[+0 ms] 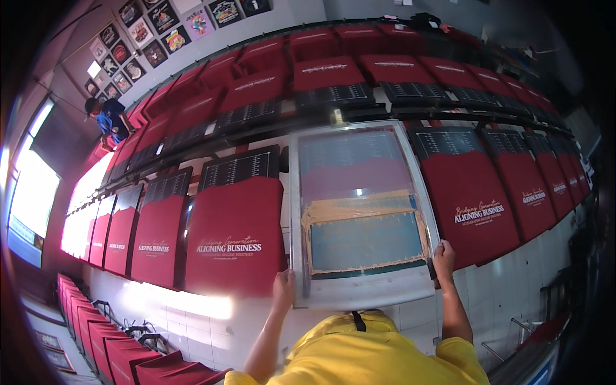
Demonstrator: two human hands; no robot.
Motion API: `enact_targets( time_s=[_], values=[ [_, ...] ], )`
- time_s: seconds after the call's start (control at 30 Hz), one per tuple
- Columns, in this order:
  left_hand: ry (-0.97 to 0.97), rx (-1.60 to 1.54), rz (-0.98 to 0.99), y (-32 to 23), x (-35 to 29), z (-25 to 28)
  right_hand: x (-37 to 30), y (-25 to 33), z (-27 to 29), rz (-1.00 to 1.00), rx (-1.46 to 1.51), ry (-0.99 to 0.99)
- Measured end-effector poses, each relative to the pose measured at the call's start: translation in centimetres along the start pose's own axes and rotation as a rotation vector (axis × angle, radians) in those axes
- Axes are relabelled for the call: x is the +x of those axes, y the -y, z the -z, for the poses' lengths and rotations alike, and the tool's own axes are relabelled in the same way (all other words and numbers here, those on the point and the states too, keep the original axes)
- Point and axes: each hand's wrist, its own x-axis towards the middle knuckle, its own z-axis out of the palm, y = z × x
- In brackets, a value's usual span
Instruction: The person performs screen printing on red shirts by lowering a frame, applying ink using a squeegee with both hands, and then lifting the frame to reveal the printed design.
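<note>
A silk-screen printing frame [366, 292] with a pale metal border is held up in front of me, over one of the shirt boards. Its mesh has a blue-green window edged with brown tape, and red cloth shows through the upper part. My left hand [283, 292] is closed on the frame's near left edge. On the other side, my right hand [443, 262] grips the right edge near the lower corner. A printed red shirt [234, 221] lies on the black board to the left, and another printed red shirt [471, 199] lies to the right.
Long rows of boards with red shirts [327, 74] run behind the frame. Stacked red shirts [102, 340] hang at lower left. A person [110, 120] stands at far left by the rows. A metal rail with a bracket [338, 117] passes beyond the frame.
</note>
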Motion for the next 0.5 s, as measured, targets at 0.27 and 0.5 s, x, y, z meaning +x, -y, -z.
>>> enact_targets(
  time_s=[0.27,0.5],
  values=[
    [-0.099,-0.324,-0.003,-5.4,-0.6,1.2,1.2,-0.8,-0.4,-0.116,-0.014,0.082],
    [-0.084,-0.325,0.088,-3.0,-0.4,4.5,-1.7,2.5,0.3,-0.093,0.073,-0.013]
  ],
)
